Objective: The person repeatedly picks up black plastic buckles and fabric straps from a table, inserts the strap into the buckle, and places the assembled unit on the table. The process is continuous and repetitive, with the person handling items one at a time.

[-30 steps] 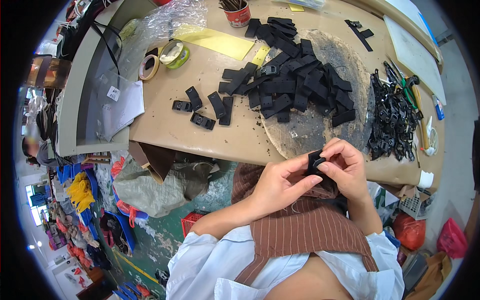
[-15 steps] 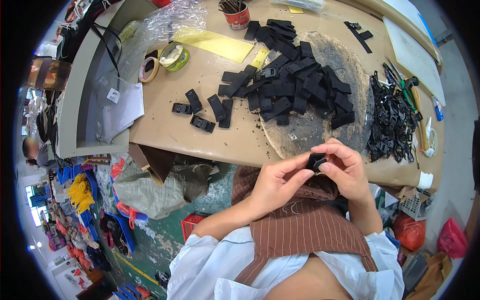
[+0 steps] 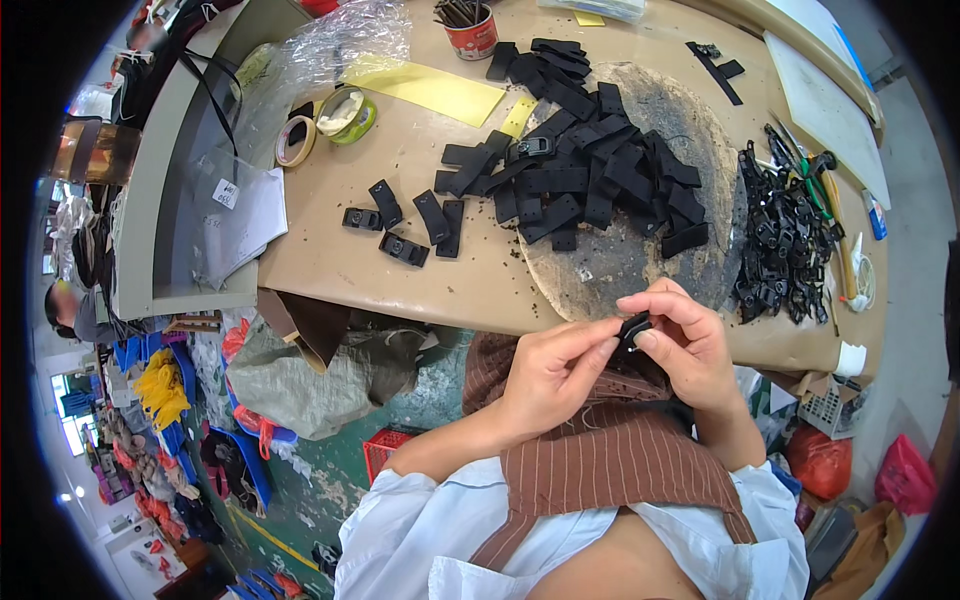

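Observation:
Just over the near table edge, a small black strap piece is pinched between my two hands. My left hand grips its left side with thumb and fingers pressed together. From the right, my right hand holds it with thumb and bent forefinger. The fingers cover much of the piece. Beyond my hands, a heap of black strap pieces lies partly on a worn round board. To the left are several separate pieces, among them a strap with a buckle.
Many black plastic buckles are heaped at the right, beside a hammer and green-handled pliers. At the far left stand a tape roll and a green tin. A red can holds thin rods at the back.
The black strap piece has been turned and tilted between my fingers. My left hand has shifted slightly, its fingertips now closer together. The things on the table stay put.

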